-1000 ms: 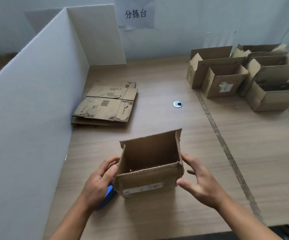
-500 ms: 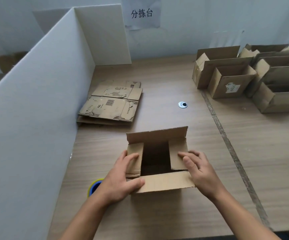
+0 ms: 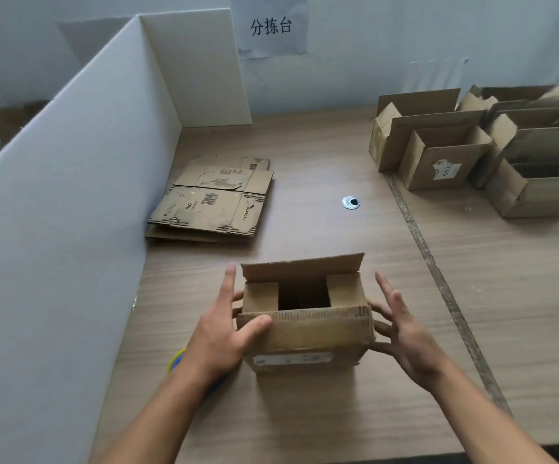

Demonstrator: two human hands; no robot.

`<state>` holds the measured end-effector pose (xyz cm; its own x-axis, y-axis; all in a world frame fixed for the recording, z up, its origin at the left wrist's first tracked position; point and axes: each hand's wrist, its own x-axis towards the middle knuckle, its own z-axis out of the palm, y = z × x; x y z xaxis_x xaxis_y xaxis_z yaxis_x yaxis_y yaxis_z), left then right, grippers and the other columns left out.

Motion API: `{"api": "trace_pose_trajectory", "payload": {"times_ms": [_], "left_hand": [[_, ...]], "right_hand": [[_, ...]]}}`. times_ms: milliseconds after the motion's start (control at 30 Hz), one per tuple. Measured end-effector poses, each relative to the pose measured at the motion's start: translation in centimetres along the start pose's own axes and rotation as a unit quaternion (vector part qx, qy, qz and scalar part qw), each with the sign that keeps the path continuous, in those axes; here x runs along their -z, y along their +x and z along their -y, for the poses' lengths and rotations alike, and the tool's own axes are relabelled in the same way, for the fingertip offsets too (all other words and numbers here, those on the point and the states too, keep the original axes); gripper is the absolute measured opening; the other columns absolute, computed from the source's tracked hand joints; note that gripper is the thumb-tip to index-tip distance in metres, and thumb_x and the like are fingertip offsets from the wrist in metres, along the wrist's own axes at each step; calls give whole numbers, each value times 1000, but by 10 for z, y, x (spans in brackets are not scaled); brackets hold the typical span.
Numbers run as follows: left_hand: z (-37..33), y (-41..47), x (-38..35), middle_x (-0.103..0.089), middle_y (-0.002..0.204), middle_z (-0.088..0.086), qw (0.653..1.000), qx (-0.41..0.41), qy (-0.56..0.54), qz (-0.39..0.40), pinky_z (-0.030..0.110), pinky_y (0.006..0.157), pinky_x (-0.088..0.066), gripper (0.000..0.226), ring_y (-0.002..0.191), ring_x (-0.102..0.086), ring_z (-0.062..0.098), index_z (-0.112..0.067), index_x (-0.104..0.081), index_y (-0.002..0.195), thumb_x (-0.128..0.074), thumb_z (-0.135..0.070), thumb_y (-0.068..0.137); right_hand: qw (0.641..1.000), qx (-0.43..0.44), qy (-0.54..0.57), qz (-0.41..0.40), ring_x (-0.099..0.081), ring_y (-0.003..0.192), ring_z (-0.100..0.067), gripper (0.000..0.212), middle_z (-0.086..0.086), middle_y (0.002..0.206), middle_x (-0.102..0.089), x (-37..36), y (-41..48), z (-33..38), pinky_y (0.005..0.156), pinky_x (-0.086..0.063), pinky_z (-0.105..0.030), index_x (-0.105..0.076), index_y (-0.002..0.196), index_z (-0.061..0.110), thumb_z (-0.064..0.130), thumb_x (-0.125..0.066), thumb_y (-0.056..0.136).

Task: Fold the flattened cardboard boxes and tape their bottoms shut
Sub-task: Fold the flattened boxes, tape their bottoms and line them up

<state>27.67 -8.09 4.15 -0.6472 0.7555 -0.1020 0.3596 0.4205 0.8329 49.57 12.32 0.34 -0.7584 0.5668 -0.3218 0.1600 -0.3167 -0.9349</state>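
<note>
A small cardboard box (image 3: 308, 333) stands on the wooden table in front of me, open end up. Its two short side flaps are folded inward, the far flap stands up and the near flap is lifted upright. My left hand (image 3: 219, 329) grips the box's left front corner, thumb on the near flap and fingers along the left wall. My right hand (image 3: 405, 333) has straight fingers beside the right wall, the lower ones touching it. A blue and yellow tape roll (image 3: 176, 360) peeks out under my left wrist.
A stack of flattened boxes (image 3: 211, 202) lies at the left by the white partition (image 3: 70, 195). Several folded boxes (image 3: 445, 159) stand at the back right. A metal grommet (image 3: 350, 202) sits mid-table, and a taped seam (image 3: 438, 279) runs down the table.
Both hands left the inner side flaps and moved to the box's outer walls. The near flap, lying outward before, now stands upright.
</note>
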Motion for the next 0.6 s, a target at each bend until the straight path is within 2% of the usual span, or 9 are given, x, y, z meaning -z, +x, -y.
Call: {"api": "trace_pose_trajectory", "payload": {"times_ms": [67, 133, 233, 300, 333, 400, 433, 500, 600], "left_hand": [[-1, 7, -6, -50, 127, -3, 997, 4, 79, -25, 34, 102, -45, 119, 113, -54, 13, -57, 15, 148, -81, -44, 78], [-3, 15, -10, -47, 121, -2, 995, 7, 102, -14, 34, 101, -44, 121, 110, -50, 14, -60, 13, 147, -82, -44, 75], [0, 28, -16, -52, 117, -3, 994, -27, 103, -34, 31, 96, -47, 85, 107, -56, 14, -43, -34, 148, -81, -39, 77], [6, 28, -22, -57, 119, -2, 991, -40, 113, -51, 34, 98, -48, 59, 111, -58, 17, -22, -58, 131, -74, -47, 80], [8, 26, -25, -59, 121, -4, 992, -38, 107, -53, 31, 98, -47, 59, 113, -58, 17, -18, -62, 126, -68, -53, 80], [12, 23, -31, -58, 126, -11, 995, -23, 78, -52, 13, 96, -39, 56, 118, -57, 15, -16, -61, 127, -62, -53, 84], [14, 22, -34, -57, 130, -12, 996, -17, 71, -52, 6, 93, -34, 50, 122, -56, 15, -18, -58, 130, -63, -47, 90], [13, 22, -41, -53, 142, -8, 997, -2, 66, -47, 8, 92, -31, 46, 128, -52, 17, -22, -50, 138, -61, -38, 96], [6, 26, -51, -50, 147, -5, 998, 7, 58, -33, 13, 91, -31, 47, 131, -50, 22, -23, -44, 142, -57, -35, 98]], "right_hand": [[1000, 7, -7, 5, -61, 123, -16, 81, 15, 139, -57, 2, -2, 0, 98, -51, -48, -35, 134, 72, 95, -52, 59], [999, 18, -41, 5, -56, 129, -16, 77, 18, 145, -51, 3, -1, -1, 97, -51, -45, -32, 133, 74, 94, -53, 62], [996, 40, -74, -8, -40, 142, -13, 74, 22, 154, -38, 2, 1, -2, 113, -38, -54, -28, 138, 71, 89, -53, 71], [997, 47, -55, -26, -47, 136, -5, 76, 21, 148, -47, 1, 3, 0, 114, -38, -49, -31, 137, 70, 87, -58, 68], [997, 50, -53, -38, -50, 131, 1, 76, 19, 146, -50, -2, 4, 1, 113, -40, -41, -32, 138, 66, 84, -61, 70], [994, 58, -78, -57, -46, 123, 18, 68, 17, 147, -45, -8, 6, 3, 107, -38, -14, -31, 145, 53, 62, -60, 84], [992, 59, -93, -56, -40, 122, 25, 63, 21, 148, -41, -11, 7, 4, 105, -34, -7, -31, 147, 47, 49, -57, 89], [989, 59, -119, -57, -33, 126, 26, 55, 31, 146, -36, -13, 14, 0, 112, -27, -11, -34, 146, 46, 33, -55, 97], [981, 62, -145, -111, -43, 129, 10, 52, 24, 143, -44, -7, 28, -2, 112, -28, -19, -41, 145, 44, 25, -59, 99]]}}
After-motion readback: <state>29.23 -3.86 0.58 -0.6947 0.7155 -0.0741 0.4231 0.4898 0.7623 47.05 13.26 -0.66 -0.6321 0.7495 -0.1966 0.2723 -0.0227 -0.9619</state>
